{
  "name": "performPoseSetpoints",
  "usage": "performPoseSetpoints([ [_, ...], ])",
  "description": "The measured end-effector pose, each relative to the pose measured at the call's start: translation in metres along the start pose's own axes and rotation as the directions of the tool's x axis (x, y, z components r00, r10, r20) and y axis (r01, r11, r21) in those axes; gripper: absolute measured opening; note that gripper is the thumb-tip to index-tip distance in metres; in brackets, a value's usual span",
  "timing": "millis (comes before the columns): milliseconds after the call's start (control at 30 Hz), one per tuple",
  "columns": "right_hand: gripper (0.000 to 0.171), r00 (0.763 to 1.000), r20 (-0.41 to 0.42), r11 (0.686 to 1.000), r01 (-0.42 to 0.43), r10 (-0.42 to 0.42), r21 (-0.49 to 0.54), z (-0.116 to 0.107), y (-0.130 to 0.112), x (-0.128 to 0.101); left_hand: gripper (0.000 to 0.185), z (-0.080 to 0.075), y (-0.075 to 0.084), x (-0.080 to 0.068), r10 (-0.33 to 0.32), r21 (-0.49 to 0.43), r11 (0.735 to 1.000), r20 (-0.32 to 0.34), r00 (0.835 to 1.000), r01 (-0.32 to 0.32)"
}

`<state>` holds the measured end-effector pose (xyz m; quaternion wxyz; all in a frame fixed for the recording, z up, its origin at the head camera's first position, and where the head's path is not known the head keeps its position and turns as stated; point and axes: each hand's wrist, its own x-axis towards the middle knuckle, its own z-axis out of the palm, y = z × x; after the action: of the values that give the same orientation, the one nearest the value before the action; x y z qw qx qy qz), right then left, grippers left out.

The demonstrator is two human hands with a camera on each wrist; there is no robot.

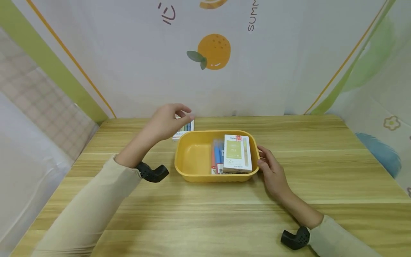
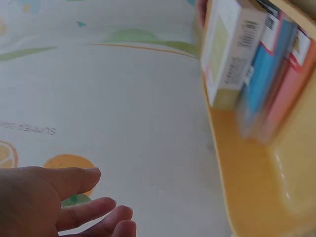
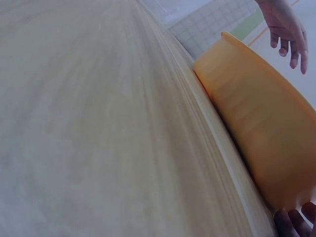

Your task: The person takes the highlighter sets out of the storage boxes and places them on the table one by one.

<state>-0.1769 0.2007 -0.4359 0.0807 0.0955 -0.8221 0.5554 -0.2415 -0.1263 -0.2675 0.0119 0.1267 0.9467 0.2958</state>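
My left hand [image 1: 168,121] is over the far left corner of a yellow plastic bin [image 1: 192,178], fingers loosely bent with nothing between them. Below and behind it lies a flat pack of coloured pens [image 1: 187,127], partly covered by the hand. My right hand [image 1: 273,175] holds the bin's right end, its fingers and thumb bent around the outer wall below the rim. Inside the bin's right half, a white and green box [image 1: 237,153] marked 12 lies on clear packs with blue pens [image 1: 217,153] and red ones. The left wrist view also shows my left hand [image 2: 74,202] apart from the bin.
The bin stands on a wood-grain table [image 1: 205,217]. A white cloth [image 1: 273,71] printed with oranges hangs along the table's back edge. More patterned cloth [image 1: 379,117] hangs at the right side. Black wrist mounts [image 1: 152,173] sit at both sleeves.
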Motion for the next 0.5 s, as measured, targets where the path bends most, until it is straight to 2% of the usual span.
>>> performPoseSetpoints([
  [133, 0.045, 1.0, 0.002, 1.0, 0.003, -0.003, 0.001, 0.0, 0.0, 0.0, 0.043, 0.004, 0.008, -0.004, 0.012, -0.045, 0.999, -0.041, 0.999, -0.013],
  [367, 0.044, 1.0, -0.001, 1.0, 0.007, -0.007, 0.001, 0.0, 0.0, 0.0, 0.041, 0.018, 0.008, -0.019, 0.004, -0.145, 0.989, -0.181, 0.983, -0.031],
  [500, 0.045, 1.0, 0.001, 1.0, 0.0, 0.0, -0.004, 0.0, -0.001, 0.0, 0.039, 0.023, 0.007, -0.021, 0.01, -0.204, 0.978, -0.196, 0.981, -0.05],
])
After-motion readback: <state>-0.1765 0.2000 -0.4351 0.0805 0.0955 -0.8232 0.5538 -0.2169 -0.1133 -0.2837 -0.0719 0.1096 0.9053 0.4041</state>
